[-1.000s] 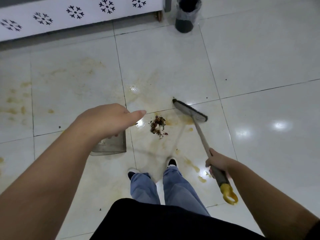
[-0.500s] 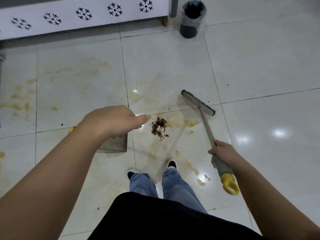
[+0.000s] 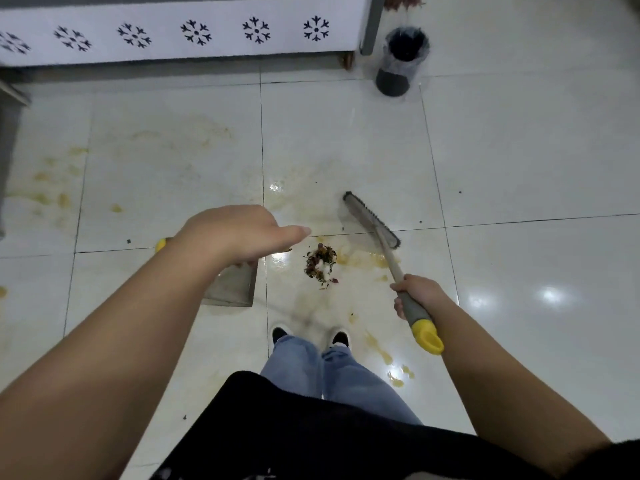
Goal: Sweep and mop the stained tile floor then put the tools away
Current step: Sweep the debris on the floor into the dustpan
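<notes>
My right hand [image 3: 417, 294] grips the grey sleeve of a broom handle just above its yellow end cap [image 3: 427, 336]. The broom head [image 3: 372, 220] rests on the tile floor [image 3: 519, 150], beyond and to the right of a small pile of dark debris [image 3: 320, 261]. My left hand [image 3: 239, 233] holds a grey dustpan [image 3: 232, 287] from above, thumb stretched toward the pile; its fingers are hidden underneath. The dustpan sits left of the pile, and its yellow handle tip [image 3: 160, 244] shows beside my wrist. Yellow-brown stains [image 3: 45, 188] mark the tiles.
A black bin with a plastic liner [image 3: 401, 62] stands at the back right by a white patterned cabinet [image 3: 173, 32]. A grey object [image 3: 8, 143] is at the left edge. My feet [image 3: 311, 336] stand just below the pile.
The broom head swung out to the right, then came back near the pile. My left hand and the dustpan stayed left of the pile. The view tilted up a little.
</notes>
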`<state>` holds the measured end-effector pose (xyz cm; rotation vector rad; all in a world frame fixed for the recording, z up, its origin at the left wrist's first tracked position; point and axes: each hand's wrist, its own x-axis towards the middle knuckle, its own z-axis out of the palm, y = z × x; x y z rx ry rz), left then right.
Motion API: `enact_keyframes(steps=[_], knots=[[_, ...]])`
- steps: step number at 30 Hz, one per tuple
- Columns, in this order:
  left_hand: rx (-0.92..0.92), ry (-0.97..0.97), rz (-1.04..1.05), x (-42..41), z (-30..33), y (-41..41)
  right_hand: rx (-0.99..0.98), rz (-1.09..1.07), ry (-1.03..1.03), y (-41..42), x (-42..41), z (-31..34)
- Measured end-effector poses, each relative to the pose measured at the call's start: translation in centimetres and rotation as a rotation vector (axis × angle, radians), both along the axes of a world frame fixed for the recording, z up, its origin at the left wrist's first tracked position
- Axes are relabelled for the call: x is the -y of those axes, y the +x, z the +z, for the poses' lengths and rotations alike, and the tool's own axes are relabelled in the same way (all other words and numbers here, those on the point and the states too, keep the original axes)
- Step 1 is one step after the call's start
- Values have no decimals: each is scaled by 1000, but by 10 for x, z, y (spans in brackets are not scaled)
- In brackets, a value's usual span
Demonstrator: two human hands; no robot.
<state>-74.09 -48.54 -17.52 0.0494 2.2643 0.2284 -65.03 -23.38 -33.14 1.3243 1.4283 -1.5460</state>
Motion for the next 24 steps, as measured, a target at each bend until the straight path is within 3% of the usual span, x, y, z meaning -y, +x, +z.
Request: enact_keyframes(steps=[9,12,19,24], knots=[[23,41,30,-10,2,-35,-46,-404,-49,7,-35,47],[68,65,150,-20,2,-39,-72,-492,-41,6,-56,50],[194,58,387,-60,-9,-53,-48,-523,-70,-42,-168,29],[155,-23,530,-92,-16,-58,10,-484,-19,-93,-233,4]])
